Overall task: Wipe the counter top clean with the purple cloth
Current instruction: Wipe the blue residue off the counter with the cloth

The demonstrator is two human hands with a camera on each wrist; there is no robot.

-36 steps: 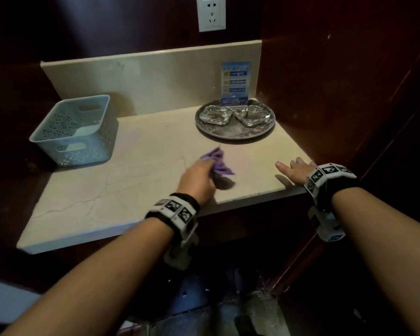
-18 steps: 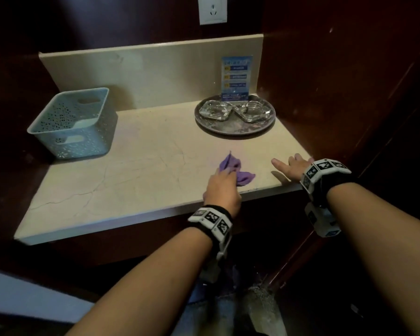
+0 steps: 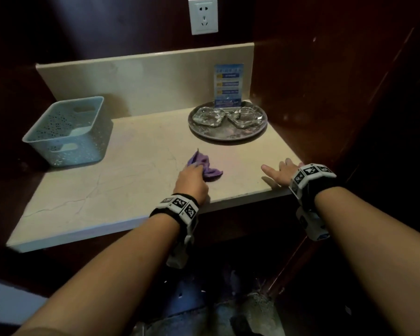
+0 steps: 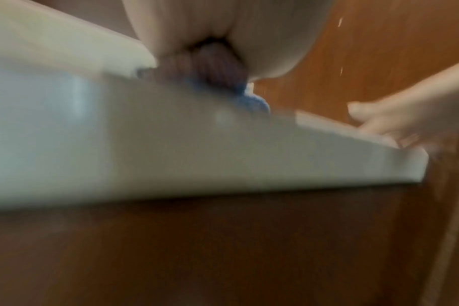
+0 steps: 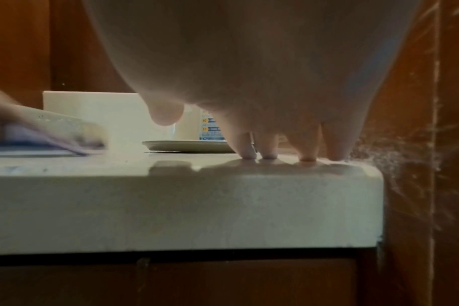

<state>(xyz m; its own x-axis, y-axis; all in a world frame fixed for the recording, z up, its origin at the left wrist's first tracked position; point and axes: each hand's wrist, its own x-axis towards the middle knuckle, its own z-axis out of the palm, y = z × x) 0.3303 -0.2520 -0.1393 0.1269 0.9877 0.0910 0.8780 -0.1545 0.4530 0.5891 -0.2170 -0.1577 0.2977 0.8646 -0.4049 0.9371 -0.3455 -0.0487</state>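
Observation:
The purple cloth (image 3: 205,167) lies bunched on the beige stone counter top (image 3: 121,180), near the front edge and right of centre. My left hand (image 3: 192,178) grips the cloth from behind and presses it onto the stone; the left wrist view shows the cloth (image 4: 215,68) tucked under my palm, blurred. My right hand (image 3: 280,172) rests flat at the counter's front right corner, fingers straight and spread. In the right wrist view its fingertips (image 5: 308,156) touch the counter top (image 5: 170,207) just inside the edge, holding nothing.
A pale blue perforated basket (image 3: 67,132) stands at the back left. A round metal tray (image 3: 228,135) with two glass ashtrays and a small blue sign (image 3: 228,84) sits at the back right. Dark wood panels (image 3: 349,93) wall in the right side; a socket (image 3: 203,15) is above.
My left hand swept the cloth right toward the front edge, then back left and slightly farther in. The right hand stayed planted at the corner.

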